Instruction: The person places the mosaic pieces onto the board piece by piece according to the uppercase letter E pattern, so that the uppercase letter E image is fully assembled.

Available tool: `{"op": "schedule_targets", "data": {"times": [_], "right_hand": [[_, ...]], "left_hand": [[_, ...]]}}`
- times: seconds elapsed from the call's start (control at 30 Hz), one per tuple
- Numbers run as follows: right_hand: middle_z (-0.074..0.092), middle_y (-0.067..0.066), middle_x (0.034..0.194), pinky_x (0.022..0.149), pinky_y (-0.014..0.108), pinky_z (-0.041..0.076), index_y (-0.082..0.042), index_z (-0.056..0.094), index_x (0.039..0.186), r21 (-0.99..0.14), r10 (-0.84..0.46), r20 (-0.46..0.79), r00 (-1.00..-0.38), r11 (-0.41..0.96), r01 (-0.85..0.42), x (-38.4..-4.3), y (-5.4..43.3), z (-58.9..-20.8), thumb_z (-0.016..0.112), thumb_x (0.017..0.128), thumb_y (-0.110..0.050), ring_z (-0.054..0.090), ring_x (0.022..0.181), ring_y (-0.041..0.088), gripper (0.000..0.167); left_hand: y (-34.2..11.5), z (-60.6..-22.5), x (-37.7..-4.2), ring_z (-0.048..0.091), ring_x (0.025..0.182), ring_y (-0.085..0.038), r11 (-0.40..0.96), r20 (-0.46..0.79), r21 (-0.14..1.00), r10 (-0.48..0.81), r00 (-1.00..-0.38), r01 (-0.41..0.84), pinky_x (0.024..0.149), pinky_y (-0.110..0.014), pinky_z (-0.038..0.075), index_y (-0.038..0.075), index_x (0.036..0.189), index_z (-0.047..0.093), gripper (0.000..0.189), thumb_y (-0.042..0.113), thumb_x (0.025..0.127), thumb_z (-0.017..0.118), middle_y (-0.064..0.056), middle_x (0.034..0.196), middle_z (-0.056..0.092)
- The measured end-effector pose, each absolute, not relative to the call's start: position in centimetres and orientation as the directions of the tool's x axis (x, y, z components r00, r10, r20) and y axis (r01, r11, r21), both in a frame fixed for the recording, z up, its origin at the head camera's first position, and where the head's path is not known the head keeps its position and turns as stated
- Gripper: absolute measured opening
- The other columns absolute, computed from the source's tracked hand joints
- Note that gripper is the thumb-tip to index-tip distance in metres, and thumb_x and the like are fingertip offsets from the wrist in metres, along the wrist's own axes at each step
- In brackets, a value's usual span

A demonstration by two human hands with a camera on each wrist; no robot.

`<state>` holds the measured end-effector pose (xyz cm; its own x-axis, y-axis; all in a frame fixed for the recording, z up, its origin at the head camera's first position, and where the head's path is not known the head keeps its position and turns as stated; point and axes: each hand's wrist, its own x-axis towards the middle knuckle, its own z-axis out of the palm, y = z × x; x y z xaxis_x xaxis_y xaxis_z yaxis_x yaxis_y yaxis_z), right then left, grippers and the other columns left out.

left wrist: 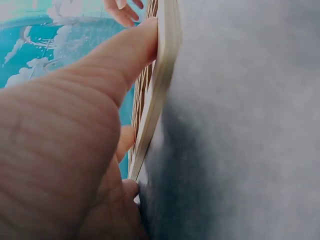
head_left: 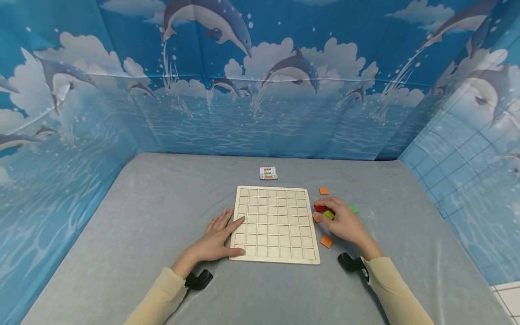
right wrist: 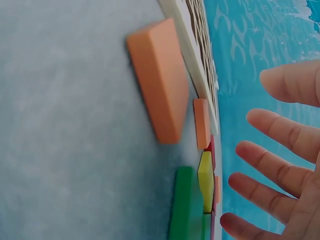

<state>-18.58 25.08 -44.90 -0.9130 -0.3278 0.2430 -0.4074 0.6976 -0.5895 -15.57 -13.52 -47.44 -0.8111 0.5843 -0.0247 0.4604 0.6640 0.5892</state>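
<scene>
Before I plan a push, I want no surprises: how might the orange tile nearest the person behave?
The orange tile is probably stiff, given its straight edges. Lying flat on the grey surface, it would likely slide, not roll. Its small size suggests little weight.

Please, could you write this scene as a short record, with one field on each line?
Surface: grey table covering
Board: pale grid board, lying flat
Tiles: red, yellow, green and orange tiles, loose to the right of the board
Card: small card with a coloured grid pattern, beyond the far edge of the board
Left grip: thumb and index finger rest on the left side of the board
Right grip: above some tiles, fingers apart, holding nothing
Backdrop: blue dolphin-print cloth
</scene>
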Motion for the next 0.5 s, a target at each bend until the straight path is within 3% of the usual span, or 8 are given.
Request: {"op": "schedule_targets", "data": {"times": [0.5], "right_hand": [[0.059, 0.019, 0.117, 0.085, 0.051, 0.042, 0.0, 0.066, 0.114, -0.545, -0.296, 0.214, -0.931, 0.755, -0.365, -20.6, 25.3, -45.7, 0.067, 0.091, -0.014, 0.051, 0.105, 0.037, 0.028]], "left_hand": [[-13.1, -47.6, -15.2, -0.001, 0.142, -0.034, 0.695, 0.027, 0.528, 0.561, -0.827, 0.489, 0.108, -0.055, 0.003, 0.022, 0.151, 0.029, 0.084, 0.057, 0.083, 0.064, -0.013, 0.157, 0.006]]}}
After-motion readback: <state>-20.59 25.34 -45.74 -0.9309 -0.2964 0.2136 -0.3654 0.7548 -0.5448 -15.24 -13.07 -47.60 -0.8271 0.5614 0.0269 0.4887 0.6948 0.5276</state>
